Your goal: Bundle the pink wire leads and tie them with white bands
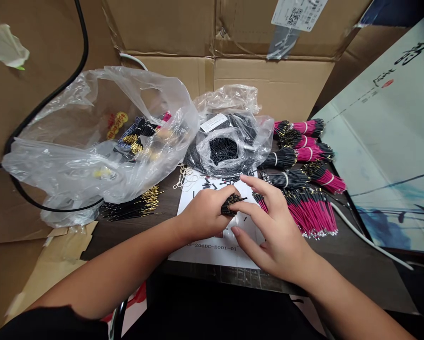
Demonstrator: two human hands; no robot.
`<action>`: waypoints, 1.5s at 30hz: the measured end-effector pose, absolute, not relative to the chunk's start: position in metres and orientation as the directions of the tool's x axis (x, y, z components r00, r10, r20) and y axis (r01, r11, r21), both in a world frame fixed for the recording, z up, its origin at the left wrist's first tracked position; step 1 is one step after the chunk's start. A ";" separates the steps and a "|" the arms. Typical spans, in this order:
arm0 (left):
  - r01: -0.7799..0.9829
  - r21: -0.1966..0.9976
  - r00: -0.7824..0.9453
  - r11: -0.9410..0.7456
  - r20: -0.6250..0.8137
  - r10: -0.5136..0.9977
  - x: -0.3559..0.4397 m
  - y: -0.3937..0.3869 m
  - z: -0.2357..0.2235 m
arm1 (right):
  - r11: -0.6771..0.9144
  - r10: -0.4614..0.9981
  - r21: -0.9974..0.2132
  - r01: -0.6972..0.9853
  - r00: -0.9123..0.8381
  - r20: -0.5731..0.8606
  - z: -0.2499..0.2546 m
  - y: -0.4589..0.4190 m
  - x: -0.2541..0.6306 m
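Observation:
My left hand (203,212) is closed in a fist round a bundle of black wires (230,204) with gold tips, whose ends stick out toward the right. My right hand (273,226) is beside it, fingers partly spread, with thumb and forefinger touching the bundle's tip end. Both hands hover over a white printed sheet (215,248) on the dark table. Loose pink wires (311,215) lie just right of my right hand. Banded bundles of pink and black wires (304,153) lie behind them.
A clear bag of small black tubes (228,148) stands behind the hands. A larger clear bag (91,141) with wire bundles sits left. Loose black gold-tipped wires (134,208) and rubber bands (185,178) lie nearby. Cardboard walls (268,80) surround the table; a black cable (48,99) runs left.

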State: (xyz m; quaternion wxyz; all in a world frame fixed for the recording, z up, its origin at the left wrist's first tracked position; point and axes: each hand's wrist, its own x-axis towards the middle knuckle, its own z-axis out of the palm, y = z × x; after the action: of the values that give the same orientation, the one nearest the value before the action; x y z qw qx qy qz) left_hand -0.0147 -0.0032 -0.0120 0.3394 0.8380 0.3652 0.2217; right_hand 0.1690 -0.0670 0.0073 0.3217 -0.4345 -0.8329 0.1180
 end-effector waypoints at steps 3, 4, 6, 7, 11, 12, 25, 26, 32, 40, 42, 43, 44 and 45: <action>0.455 0.714 0.652 -0.532 0.139 0.745 -0.015 -0.003 -0.015 | 0.600 0.795 -0.429 0.675 -0.442 0.416 0.007 -0.066 0.169; 0.459 0.705 0.660 -0.541 0.137 0.739 -0.015 -0.003 -0.017 | 0.604 0.793 -0.425 0.674 -0.450 0.411 0.007 -0.066 0.169; 0.454 0.699 0.674 -0.553 0.137 0.726 -0.015 -0.003 -0.019 | 0.614 0.786 -0.423 0.666 -0.464 0.410 0.005 -0.065 0.169; 0.448 0.701 0.678 -0.555 0.138 0.722 -0.015 -0.002 -0.020 | 0.621 0.780 -0.418 0.663 -0.469 0.413 0.004 -0.065 0.169; 0.447 0.713 0.685 -0.540 0.116 0.719 -0.014 0.000 -0.020 | 0.627 0.771 -0.384 0.678 -0.470 0.430 0.000 -0.061 0.172; 0.445 0.722 0.687 -0.531 0.105 0.719 -0.013 0.001 -0.020 | 0.626 0.771 -0.381 0.680 -0.468 0.431 0.000 -0.060 0.173; 0.264 0.958 0.687 -0.112 -0.105 0.720 -0.008 -0.001 -0.023 | 0.613 0.785 -0.362 0.702 -0.488 0.382 -0.005 -0.055 0.170; 0.242 0.967 0.687 -0.079 -0.114 0.718 -0.007 0.000 -0.023 | 0.617 0.783 -0.367 0.696 -0.494 0.378 -0.004 -0.054 0.172; -0.054 0.999 0.564 0.001 0.030 0.825 -0.008 0.014 -0.024 | 0.526 0.831 -0.527 0.668 -0.271 0.486 -0.004 -0.047 0.189; -0.292 0.950 0.460 0.107 0.042 0.887 -0.015 0.026 -0.006 | 0.495 0.858 -0.459 0.738 -0.332 0.392 -0.015 -0.046 0.183; -0.401 0.905 0.461 0.143 0.064 0.885 -0.016 0.026 -0.004 | 0.506 0.854 -0.444 0.740 -0.357 0.380 -0.017 -0.047 0.178; -0.449 0.879 0.471 0.160 0.081 0.879 -0.017 0.026 -0.003 | 0.511 0.852 -0.441 0.738 -0.365 0.376 -0.018 -0.048 0.176; -0.481 0.858 0.490 0.181 0.092 0.867 -0.017 0.026 -0.003 | 0.514 0.850 -0.441 0.736 -0.369 0.375 -0.020 -0.049 0.173; -0.493 0.845 0.517 0.207 0.093 0.851 -0.018 0.025 -0.003 | 0.515 0.850 -0.440 0.735 -0.373 0.372 -0.021 -0.049 0.169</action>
State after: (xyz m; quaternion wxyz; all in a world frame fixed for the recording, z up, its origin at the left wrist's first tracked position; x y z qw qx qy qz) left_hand -0.0177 0.0253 -0.0032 0.7499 0.4426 0.2022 0.4481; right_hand 0.1695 -0.0490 -0.0213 0.2851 -0.4820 -0.8223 0.1005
